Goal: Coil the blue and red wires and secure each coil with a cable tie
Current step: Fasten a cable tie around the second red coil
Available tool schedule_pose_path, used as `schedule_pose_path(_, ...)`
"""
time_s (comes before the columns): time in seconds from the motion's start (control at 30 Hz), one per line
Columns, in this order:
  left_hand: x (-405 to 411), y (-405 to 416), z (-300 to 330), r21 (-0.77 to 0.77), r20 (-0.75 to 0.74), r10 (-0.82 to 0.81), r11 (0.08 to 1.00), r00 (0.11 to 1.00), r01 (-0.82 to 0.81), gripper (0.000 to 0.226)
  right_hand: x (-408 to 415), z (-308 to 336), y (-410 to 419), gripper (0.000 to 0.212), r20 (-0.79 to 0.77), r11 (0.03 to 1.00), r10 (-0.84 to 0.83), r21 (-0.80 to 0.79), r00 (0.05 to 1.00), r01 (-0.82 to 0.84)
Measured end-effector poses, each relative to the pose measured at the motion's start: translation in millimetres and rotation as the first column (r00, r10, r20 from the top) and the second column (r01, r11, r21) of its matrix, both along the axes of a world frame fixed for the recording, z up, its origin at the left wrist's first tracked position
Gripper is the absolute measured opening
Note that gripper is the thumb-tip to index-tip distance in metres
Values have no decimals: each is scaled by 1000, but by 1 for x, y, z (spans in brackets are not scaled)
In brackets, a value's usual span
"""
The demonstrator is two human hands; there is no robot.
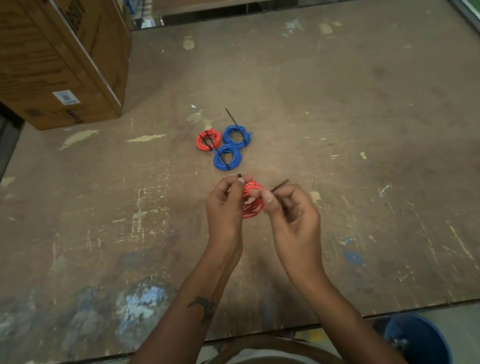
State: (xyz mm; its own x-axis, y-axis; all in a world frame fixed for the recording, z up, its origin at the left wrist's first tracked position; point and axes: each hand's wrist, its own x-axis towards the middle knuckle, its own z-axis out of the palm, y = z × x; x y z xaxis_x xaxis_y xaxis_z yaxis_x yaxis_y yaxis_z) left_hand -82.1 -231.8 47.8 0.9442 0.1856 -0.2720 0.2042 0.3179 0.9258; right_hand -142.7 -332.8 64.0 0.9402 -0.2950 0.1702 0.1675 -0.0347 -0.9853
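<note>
Fingers of both hands pinch black cable tie [279,185] ends around loose red coil [253,201].

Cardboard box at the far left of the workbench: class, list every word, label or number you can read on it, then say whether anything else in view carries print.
Cardboard box, large print by the white strip: partly cut off and tilted; it seems to end in "esire", not certain.
Same box, bottom edge: dark letters, too cropped to read.
White sticker on the box: a code and small print, too blurred to read.
Nothing else legible.
</note>
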Motion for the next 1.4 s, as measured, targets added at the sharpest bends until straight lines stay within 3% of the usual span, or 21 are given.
schedule_pose_path(0.23,-12,9,1,155,87,1,988,996,-15,14,12,18,7,26,-85,966,-6,256,996,28)
schedule_pose_path(0.37,-23,11,10,232,133,-24,973,991,-8,13,13,24,9,39,-181,976,58,219,982,-17)
schedule_pose_path(0.53,-31,15,20,328,209,-41,944,977,-31,11,14,38,4,11,-223,999,16,39,975,-7)
schedule_pose_path(0.7,-35,14,22,431,256,-78,901,964,-42,12,9,44,7,3,-177,979,-82,-198,981,46)
schedule_pose_path(0.83,-32,18,16,533,251,-81,843,964,-68,8,10,43,10,5,-192,982,-98,-180,977,63)
schedule_pose_path(0.97,-33,20,18,635,298,-105,764,949,-115,6,12,37,8,6,-232,999,-48,-33,971,42)
schedule_pose_path(1.4,-30,21,17,665,287,-115,738,951,-112,9,16,33,12,2,-223,998,-65,-8,973,64)
